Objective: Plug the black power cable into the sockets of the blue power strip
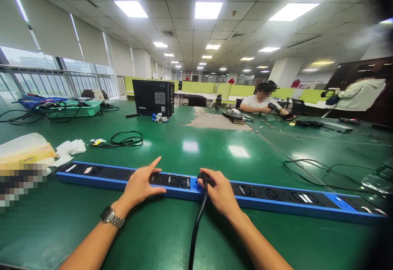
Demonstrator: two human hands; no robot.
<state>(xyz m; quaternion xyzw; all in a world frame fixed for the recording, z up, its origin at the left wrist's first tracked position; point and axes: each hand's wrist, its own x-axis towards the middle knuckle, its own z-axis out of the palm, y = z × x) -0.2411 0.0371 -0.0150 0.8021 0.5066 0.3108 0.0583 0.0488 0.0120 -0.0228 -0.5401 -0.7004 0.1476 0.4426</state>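
Plug [203,176] partly hidden by right hand [221,192], cable [196,226] cut off below

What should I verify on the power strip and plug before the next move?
1. Right hand holding the plug: ok.
2. Plug's end fully seated: cannot tell, fingers hide it.
3. Power strip lying flat on the green table: ok.
4. Left hand gripping the strip firmly: not ok, thumb and index finger are spread.
5. Cable below the plug free of loops, where visible: ok.
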